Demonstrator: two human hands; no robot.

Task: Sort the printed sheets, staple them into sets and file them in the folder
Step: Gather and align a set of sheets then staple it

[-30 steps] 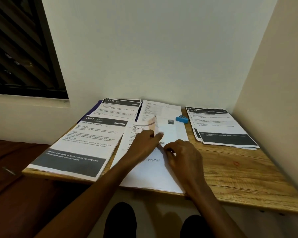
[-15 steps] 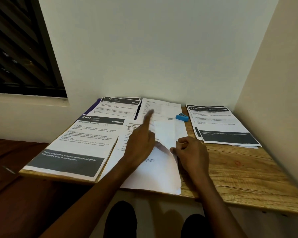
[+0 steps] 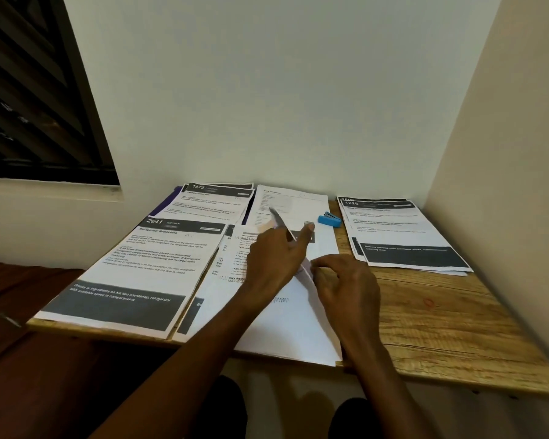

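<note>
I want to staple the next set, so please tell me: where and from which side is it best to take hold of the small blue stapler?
Grip the blue stapler across its two long sides, near the middle, coming from above with the right hand, which is nearer. It lies flat on the white sheet, angled, with open room around it, so a pinch from above should probably lift it cleanly.

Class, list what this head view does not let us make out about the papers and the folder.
- Middle stack: its print is covered by the left hand and right hand.
- Lifted sheet: motion-blurred.
- Purple folder: only an edge shows under the 1573 stack.
- Far sheet: text too small.
</note>
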